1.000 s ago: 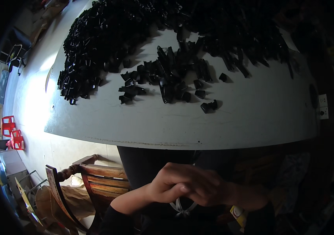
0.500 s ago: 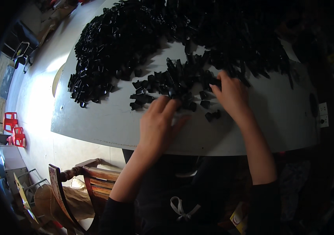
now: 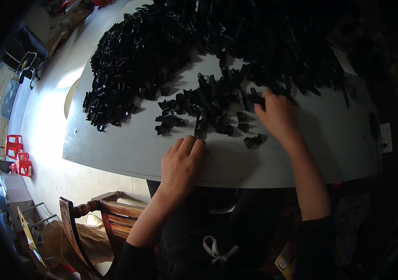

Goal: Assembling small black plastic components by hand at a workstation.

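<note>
At 9 o'clock, far from the bench, two red stools (image 3: 17, 154) stand on the pale floor (image 3: 45, 116). At 7 o'clock a wooden chair (image 3: 96, 219) stands just below the bench edge. The grey bench (image 3: 129, 149) fills the middle. A big heap (image 3: 161, 51) of small black parts covers it from 11 to 1 o'clock, and a smaller cluster (image 3: 203, 105) lies near the centre, apart from the heap on its left side.

The left hand (image 3: 180, 165) rests flat near the front edge of the bench, at about 6 o'clock. Its fingers are stretched out and close together, and the fingertips (image 3: 194, 142) touch the lowest black part (image 3: 201, 128) of the cluster. I cannot tell if it grips this part.

The right hand (image 3: 277, 114) is at 3 o'clock from the cluster, with fingers curled down onto the parts at the heap's edge. Whether it holds one is hidden. One loose part (image 3: 252, 140) lies just beside its wrist.
</note>
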`<state>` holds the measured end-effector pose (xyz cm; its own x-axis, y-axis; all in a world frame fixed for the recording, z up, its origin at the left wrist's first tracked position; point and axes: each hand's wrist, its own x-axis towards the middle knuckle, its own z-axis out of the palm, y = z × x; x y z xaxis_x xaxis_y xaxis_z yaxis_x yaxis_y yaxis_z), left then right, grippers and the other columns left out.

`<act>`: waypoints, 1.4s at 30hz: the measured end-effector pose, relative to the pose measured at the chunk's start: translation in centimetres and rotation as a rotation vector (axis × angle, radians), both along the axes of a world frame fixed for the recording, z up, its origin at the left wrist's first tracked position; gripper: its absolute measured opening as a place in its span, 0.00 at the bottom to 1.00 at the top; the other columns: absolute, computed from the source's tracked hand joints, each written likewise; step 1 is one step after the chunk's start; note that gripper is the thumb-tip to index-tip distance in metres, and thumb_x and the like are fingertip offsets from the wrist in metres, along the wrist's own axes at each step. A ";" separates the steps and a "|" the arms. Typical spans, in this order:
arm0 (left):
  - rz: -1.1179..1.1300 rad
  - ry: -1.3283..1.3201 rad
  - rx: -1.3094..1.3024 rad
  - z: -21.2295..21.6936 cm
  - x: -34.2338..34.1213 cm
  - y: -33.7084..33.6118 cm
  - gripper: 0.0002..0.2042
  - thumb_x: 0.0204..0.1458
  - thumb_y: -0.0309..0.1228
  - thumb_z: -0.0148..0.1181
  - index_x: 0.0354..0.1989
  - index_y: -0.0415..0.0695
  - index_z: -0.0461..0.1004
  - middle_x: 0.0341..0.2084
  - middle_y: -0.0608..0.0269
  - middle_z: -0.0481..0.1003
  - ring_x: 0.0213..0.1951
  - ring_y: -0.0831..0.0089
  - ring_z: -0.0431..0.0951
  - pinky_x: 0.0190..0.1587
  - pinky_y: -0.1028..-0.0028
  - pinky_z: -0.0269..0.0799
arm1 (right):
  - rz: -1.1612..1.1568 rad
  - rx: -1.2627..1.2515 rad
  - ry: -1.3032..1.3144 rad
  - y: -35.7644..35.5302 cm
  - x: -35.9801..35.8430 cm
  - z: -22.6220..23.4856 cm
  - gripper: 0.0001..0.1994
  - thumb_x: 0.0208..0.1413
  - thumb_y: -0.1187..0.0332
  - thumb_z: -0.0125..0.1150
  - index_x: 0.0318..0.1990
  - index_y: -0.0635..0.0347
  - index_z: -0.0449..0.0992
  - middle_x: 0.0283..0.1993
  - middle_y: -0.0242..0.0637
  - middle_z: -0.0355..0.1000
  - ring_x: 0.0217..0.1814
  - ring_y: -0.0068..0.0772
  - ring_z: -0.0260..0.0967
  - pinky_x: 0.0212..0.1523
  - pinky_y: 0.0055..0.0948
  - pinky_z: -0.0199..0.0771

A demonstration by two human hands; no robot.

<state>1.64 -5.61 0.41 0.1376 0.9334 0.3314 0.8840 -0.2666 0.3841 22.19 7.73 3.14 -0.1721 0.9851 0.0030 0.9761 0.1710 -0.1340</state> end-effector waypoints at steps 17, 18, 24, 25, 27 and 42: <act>0.005 -0.928 -0.204 -0.1 -0.8 -5.2 0.10 0.43 0.15 0.63 0.34 0.39 0.73 0.30 0.60 0.75 0.32 0.70 0.78 0.38 0.75 0.73 | 0.311 -0.365 1.014 -15.7 -0.5 0.4 0.13 0.57 0.76 0.53 0.50 0.65 0.68 0.35 0.35 0.71 0.33 0.20 0.67 0.34 0.22 0.68; -0.025 -1.010 -0.218 0.1 -0.6 -5.5 0.10 0.42 0.16 0.64 0.34 0.39 0.73 0.31 0.59 0.75 0.33 0.70 0.78 0.38 0.75 0.73 | 0.338 -0.301 0.982 -16.0 -0.8 0.7 0.13 0.56 0.76 0.54 0.50 0.65 0.69 0.35 0.35 0.71 0.32 0.20 0.67 0.33 0.23 0.68; -0.144 -0.958 -0.115 1.8 -0.5 -6.2 0.13 0.40 0.18 0.67 0.36 0.38 0.73 0.33 0.58 0.75 0.35 0.68 0.78 0.40 0.74 0.73 | 0.467 -0.053 0.772 -16.3 -0.5 1.6 0.15 0.45 0.75 0.67 0.43 0.62 0.74 0.28 0.38 0.70 0.26 0.34 0.71 0.25 0.30 0.68; -0.163 -0.888 -0.086 2.1 -0.4 -6.1 0.14 0.39 0.18 0.68 0.36 0.39 0.73 0.34 0.58 0.75 0.36 0.67 0.78 0.40 0.74 0.73 | 0.480 -0.033 0.734 -16.4 -0.4 2.0 0.16 0.43 0.74 0.69 0.42 0.61 0.74 0.27 0.37 0.68 0.25 0.35 0.71 0.24 0.32 0.68; -0.168 -0.863 -0.086 2.7 -0.4 -6.2 0.15 0.39 0.18 0.68 0.37 0.39 0.73 0.35 0.57 0.76 0.37 0.66 0.78 0.40 0.73 0.74 | 0.514 -0.020 0.727 -16.3 -0.6 2.5 0.16 0.43 0.73 0.70 0.41 0.61 0.74 0.26 0.35 0.68 0.24 0.33 0.70 0.23 0.31 0.68; -0.368 -1.300 -0.238 2.5 0.7 -7.2 0.14 0.50 0.29 0.64 0.40 0.34 0.71 0.35 0.48 0.78 0.43 0.58 0.79 0.46 0.65 0.75 | 0.688 -0.132 0.748 -16.5 -0.9 2.1 0.12 0.44 0.72 0.67 0.38 0.63 0.76 0.25 0.33 0.68 0.23 0.28 0.70 0.21 0.27 0.70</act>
<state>2.29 -12.86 2.93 0.1037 0.9630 0.2488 -0.2520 -0.2165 0.9432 21.33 -8.81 5.26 -0.6990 0.6736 0.2402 0.3307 0.6023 -0.7266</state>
